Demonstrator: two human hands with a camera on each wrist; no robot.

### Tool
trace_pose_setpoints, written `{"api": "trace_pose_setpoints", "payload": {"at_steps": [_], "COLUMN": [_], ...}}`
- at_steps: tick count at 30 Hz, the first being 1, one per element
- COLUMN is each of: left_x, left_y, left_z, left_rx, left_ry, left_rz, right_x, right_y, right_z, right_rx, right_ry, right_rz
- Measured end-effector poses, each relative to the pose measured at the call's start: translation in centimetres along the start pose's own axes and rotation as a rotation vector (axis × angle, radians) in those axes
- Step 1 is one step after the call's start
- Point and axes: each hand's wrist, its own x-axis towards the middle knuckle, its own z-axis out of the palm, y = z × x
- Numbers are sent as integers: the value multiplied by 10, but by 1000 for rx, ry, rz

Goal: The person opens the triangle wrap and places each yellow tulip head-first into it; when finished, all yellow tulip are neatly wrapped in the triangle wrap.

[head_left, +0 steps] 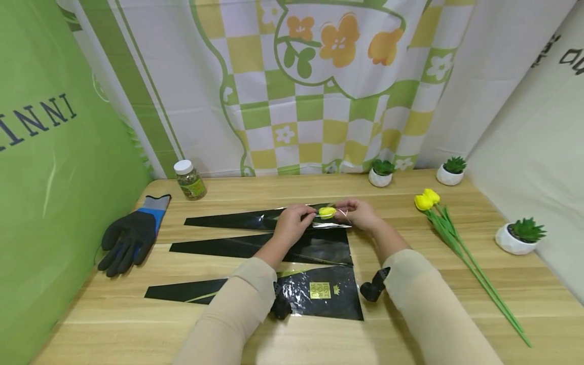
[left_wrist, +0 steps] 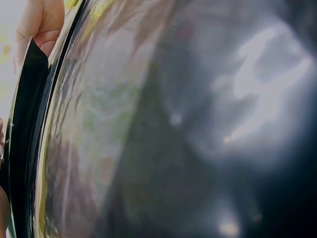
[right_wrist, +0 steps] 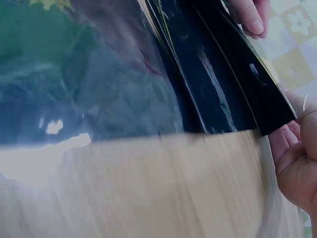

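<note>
Three long black flower sleeves with clear fronts lie across the table, including the middle sleeve (head_left: 315,248) and the near sleeve (head_left: 339,299) with gold lettering. At the wide end of the far sleeve (head_left: 255,220) is a yellow tulip head (head_left: 326,213), between my two hands. Just left of the bloom, my left hand (head_left: 292,223) pinches the far sleeve's edge between thumb and forefinger. On the bloom's other side, my right hand (head_left: 358,214) holds the sleeve's open end, its fingers (right_wrist: 290,148) at the black corner. The tulip's stem is hidden.
Two yellow tulips (head_left: 427,199) with long green stems lie at the right. Small potted succulents (head_left: 380,172) stand at the back and right. A white-capped jar (head_left: 190,180) and a black-and-blue glove (head_left: 132,235) are at the left. Fabric hangs behind the table.
</note>
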Motion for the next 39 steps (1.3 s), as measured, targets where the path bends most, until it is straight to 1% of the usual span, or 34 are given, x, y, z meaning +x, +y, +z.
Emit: {"api": "trace_pose_setpoints", "payload": {"at_steps": [5,8,11,16,20,24,28,33,39], "left_x": [1,2,4,7,9,11,12,13,12], "left_y": [1,1,1,-2,-4,-6,-9,-10,-8], "left_z": [0,0,0,2,2,4,4,3,-1], "left_rx": [26,57,89,129,125,154,211,263,291], "left_ry": [-43,-73,-99,-117,-132,-146,-149,-170,-209], "left_rz": [-6,-13,-24,-48,-75,-61,-22,-2,-12], "right_x": [-6,-12,-20,-38,-56,-73,-89,-107,-127], "right_y": [0,1,1,-3,-7,-8,-7,-3,10], "right_z": [-10,-21,-34,-56,-72,-84,-93,-106,-130], "right_rx": [27,79,84,-25,-133,-183,-187,-183,-118], "right_ry": [35,33,29,30,48,62,66,84,131], "right_rz": [48,66,76,64,58,47,24,13,-19]}}
